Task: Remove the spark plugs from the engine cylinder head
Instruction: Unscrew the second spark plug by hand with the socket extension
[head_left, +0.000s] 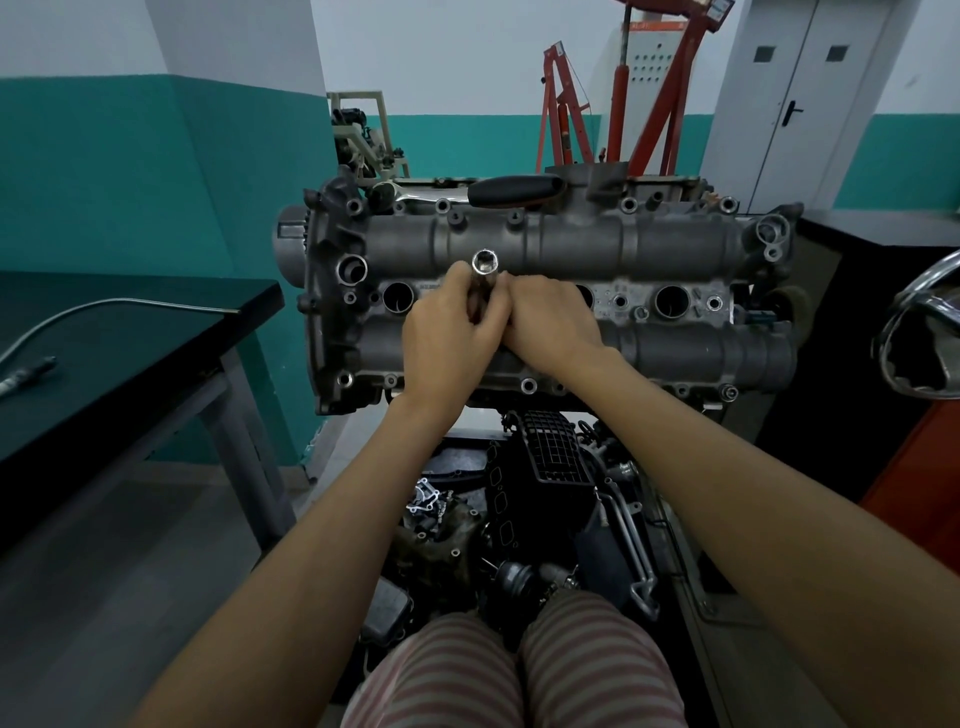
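Striped trousers (511, 670) fill the near edge of the view, and just beyond them a heap of dark stripped engine parts (524, 519) lies on the floor below the engine. Past that, both forearms reach up to the grey cylinder head (675, 358), where the two hands meet at the second plug well from the left. The left hand (447, 332) has its fingers curled round a bright deep socket (484, 275) that stands upright with its open drive end showing; the right hand (550, 325) presses in beside it, fingers curled onto the lower part of the tool. No spark plug is visible; whether one sits in the socket cannot be told. Open wells (399, 296) show to the left and right. On the far edge of the head rests a ratchet (498, 191) with a black grip. The step appears to be working the socket by hand at this well; next it needs lifting straight out, or the ratchet fetched if the plug is tight.
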